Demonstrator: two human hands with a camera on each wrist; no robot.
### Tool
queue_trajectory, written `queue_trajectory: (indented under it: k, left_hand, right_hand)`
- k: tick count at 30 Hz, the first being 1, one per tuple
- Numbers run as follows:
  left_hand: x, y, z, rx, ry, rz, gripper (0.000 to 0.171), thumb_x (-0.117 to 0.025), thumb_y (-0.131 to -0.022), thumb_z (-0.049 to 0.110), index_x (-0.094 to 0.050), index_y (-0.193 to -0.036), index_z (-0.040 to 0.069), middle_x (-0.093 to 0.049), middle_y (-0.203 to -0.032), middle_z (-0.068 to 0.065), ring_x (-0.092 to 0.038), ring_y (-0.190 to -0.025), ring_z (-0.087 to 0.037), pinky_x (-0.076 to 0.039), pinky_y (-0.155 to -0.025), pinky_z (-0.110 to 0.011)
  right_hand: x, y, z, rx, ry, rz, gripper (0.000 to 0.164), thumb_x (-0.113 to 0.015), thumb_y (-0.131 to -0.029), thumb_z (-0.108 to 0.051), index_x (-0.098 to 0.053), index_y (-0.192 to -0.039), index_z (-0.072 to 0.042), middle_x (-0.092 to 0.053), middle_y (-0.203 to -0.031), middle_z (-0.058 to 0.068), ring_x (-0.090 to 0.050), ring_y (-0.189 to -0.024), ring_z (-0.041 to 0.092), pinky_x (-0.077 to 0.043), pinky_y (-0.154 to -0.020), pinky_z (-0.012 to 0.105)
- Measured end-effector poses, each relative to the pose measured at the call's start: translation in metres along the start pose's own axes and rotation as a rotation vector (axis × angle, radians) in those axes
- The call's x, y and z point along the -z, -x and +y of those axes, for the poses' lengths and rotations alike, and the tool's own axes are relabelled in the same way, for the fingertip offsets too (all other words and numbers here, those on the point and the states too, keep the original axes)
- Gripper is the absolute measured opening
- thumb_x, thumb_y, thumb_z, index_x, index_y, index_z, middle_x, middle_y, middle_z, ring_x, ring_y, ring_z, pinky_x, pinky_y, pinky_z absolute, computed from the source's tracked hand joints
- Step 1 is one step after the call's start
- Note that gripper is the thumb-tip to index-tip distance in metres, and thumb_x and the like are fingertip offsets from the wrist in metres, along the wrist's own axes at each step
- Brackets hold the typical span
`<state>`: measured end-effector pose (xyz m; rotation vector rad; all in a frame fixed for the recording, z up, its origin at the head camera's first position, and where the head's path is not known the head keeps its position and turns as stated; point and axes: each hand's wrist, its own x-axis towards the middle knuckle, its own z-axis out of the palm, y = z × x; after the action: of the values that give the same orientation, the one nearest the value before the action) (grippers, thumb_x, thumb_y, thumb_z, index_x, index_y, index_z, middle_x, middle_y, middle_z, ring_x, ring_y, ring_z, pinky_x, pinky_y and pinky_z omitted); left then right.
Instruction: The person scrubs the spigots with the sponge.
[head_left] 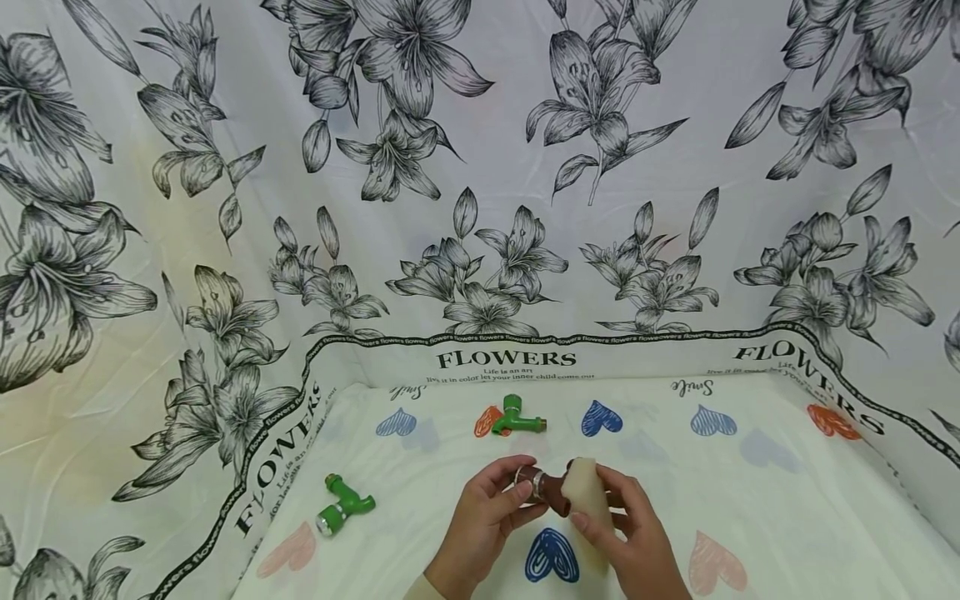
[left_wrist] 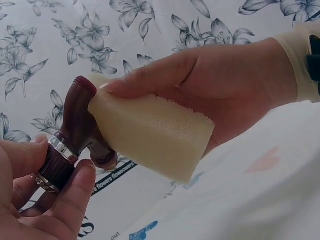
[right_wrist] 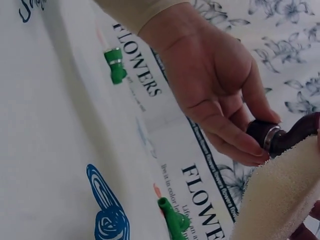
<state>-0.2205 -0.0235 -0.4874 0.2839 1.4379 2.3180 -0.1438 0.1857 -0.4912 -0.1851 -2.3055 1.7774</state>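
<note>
My left hand (head_left: 483, 517) grips a brown faucet (left_wrist: 80, 115) by its ribbed knob, between thumb and fingers. Silver bands ring the knob. In my right hand (head_left: 633, 525) is a cream sponge block (left_wrist: 155, 130), pinched between thumb and fingers. One end of the sponge (right_wrist: 280, 195) lies against the faucet's body, near its spout and threaded end. Both things are held up above the cloth, in front of me. In the left wrist view the sponge hides part of the right fingers.
A green faucet (head_left: 348, 504) lies on the white cloth at the left. Another green faucet (head_left: 517, 417) lies farther back, near the middle. The cloth (head_left: 420, 542) carries printed hearts, and a flower-printed curtain (head_left: 510, 183) rises behind and at the sides.
</note>
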Motion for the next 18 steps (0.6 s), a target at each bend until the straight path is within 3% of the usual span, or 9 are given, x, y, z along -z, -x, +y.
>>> queue_trajectory:
  k: [8,14,18]
  left_hand:
    - [-0.004,0.000,0.000,-0.007,0.029,0.000,0.035,-0.071,-0.106,0.004,-0.064,-0.140,-0.002,-0.067,-0.130,-0.019,-0.073,-0.113,-0.031,-0.060,-0.098,-0.045]
    - [-0.006,-0.002,-0.002,0.004,-0.083,0.005,0.031,-0.074,-0.102,-0.001,-0.067,-0.132,-0.002,-0.070,-0.120,-0.017,-0.070,-0.106,-0.027,-0.062,-0.091,-0.034]
    - [-0.008,-0.001,-0.006,0.041,-0.177,-0.034,0.032,-0.077,-0.099,-0.003,-0.069,-0.130,-0.001,-0.071,-0.120,-0.015,-0.072,-0.106,-0.027,-0.063,-0.093,-0.036]
  right_hand:
    - [0.001,0.002,-0.006,-0.010,-0.203,-0.055,0.056,-0.080,-0.102,-0.020,-0.058,-0.152,-0.010,-0.064,-0.135,0.012,-0.060,-0.119,0.031,-0.058,-0.092,0.026]
    - [0.003,0.003,-0.011,0.043,-0.236,-0.047,0.053,-0.077,-0.103,-0.015,-0.057,-0.152,-0.009,-0.062,-0.139,0.013,-0.059,-0.119,0.032,-0.056,-0.094,0.025]
    - [0.004,0.004,-0.012,0.060,-0.241,-0.026,0.053,-0.077,-0.104,-0.013,-0.056,-0.152,-0.009,-0.062,-0.140,0.013,-0.060,-0.120,0.029,-0.056,-0.096,0.023]
